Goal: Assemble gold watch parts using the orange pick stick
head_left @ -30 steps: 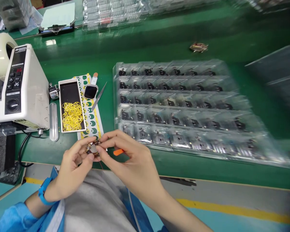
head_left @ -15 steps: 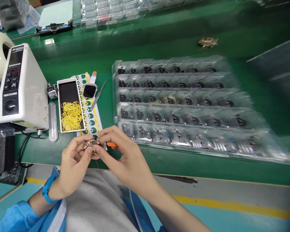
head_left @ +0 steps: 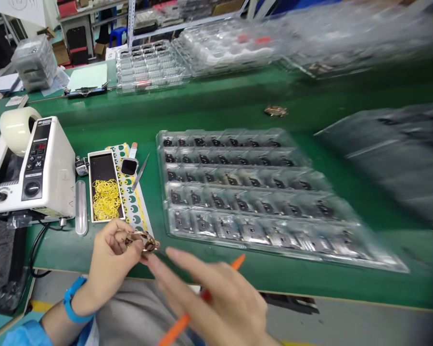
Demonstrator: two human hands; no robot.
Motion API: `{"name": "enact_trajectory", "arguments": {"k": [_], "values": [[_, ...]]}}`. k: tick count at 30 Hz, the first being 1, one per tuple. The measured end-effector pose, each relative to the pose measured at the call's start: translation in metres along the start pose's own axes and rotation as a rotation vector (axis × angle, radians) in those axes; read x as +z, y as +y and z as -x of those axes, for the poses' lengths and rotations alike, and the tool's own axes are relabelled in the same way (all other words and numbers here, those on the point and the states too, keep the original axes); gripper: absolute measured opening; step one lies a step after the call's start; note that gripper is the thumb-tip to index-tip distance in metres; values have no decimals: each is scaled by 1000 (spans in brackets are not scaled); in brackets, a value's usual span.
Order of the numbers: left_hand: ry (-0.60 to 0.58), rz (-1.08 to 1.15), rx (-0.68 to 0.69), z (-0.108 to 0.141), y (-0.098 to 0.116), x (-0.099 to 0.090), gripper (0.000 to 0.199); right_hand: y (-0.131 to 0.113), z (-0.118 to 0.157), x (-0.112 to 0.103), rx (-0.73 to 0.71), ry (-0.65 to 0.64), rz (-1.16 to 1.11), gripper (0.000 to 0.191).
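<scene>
My left hand (head_left: pixel 111 254) pinches a small rose-gold metal part, which looks like a watch case (head_left: pixel 141 240), between thumb and fingers just in front of the table edge. My right hand (head_left: pixel 216 298) is smeared by motion; its fingertips reach toward the right side of the case, and I cannot tell whether they touch it. A thin orange stick (head_left: pixel 176 329) runs slantwise through the right hand, held among its fingers, with its other end showing past the knuckles. A white box (head_left: pixel 89 192) with yellow rings (head_left: pixel 106 199) stands beyond the left hand.
A clear tray (head_left: pixel 162 192) of dark parts lies right of centre. Left stand a tape dispenser (head_left: pixel 63 178) and a clear plastic strip (head_left: pixel 81 206). Tweezers (head_left: pixel 141 170) and a square-faced watch (head_left: pixel 129 166) lie on a patterned sheet (head_left: pixel 144 221). Another gold part (head_left: pixel 275 111) lies farther back.
My right hand has moved right and down from the watch case, and more of its orange stick shows. My left hand still holds the case. The view has tilted up.
</scene>
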State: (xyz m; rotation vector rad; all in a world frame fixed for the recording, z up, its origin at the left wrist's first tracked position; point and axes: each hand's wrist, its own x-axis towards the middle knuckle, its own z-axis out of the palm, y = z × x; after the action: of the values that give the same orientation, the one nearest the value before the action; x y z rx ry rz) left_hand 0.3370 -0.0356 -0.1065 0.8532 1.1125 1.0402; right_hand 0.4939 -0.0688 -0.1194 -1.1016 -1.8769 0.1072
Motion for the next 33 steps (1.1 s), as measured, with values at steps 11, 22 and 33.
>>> {"name": "enact_trajectory", "arguments": {"k": [11,22,33], "values": [[-64,5,204,20,-9,11,12,11,-17,10,-220,113,111,19],[8,-354,301,25,-19,4,21,15,-20,4,-358,27,153,12],[18,-176,250,21,-18,6,9,7,-12,16,-178,113,59,15]]}}
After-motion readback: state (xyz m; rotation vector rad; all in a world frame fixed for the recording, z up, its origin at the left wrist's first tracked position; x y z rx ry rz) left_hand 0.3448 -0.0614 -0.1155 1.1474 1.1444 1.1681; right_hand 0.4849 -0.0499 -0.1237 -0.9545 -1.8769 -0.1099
